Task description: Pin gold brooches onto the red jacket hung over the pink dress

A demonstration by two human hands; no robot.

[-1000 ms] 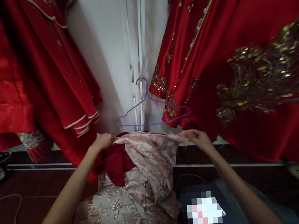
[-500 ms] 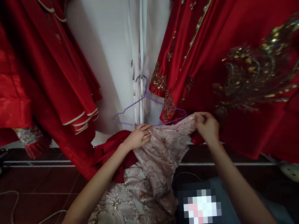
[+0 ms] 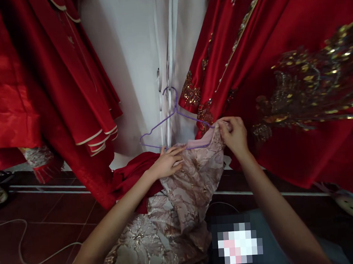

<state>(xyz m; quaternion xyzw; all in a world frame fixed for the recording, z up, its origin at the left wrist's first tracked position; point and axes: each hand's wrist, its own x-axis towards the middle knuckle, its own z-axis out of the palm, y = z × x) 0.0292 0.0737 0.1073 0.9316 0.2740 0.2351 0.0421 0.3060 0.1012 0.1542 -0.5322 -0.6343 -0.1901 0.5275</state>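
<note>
A pale pink and gold floral brocade dress (image 3: 194, 182) hangs down in front of me. Its shoulder is drawn over the right end of a purple wire hanger (image 3: 163, 121), whose left end is bare. My right hand (image 3: 235, 134) pinches the dress at that shoulder, covering the hanger's right tip. Lower down and to the left, my left hand (image 3: 168, 162) grips the top edge of the dress by the hanger's bottom bar; its fingers lie over the cloth and its grip is partly hidden. Dark red cloth (image 3: 134, 172) lies behind my left wrist.
Red garments (image 3: 72, 82) hang at the left, and a red garment with gold sequins (image 3: 308, 84) hangs at the right. Between them stands a white wall (image 3: 123, 51) with white poles. A white cable (image 3: 22, 245) runs over the dark tiled floor (image 3: 57, 231). A blurred patch sits at lower right.
My right hand has moved up and left, bringing the dress shoulder over the hanger's right end, which was bare before. My left hand stays at the dress edge. The view has shifted slightly.
</note>
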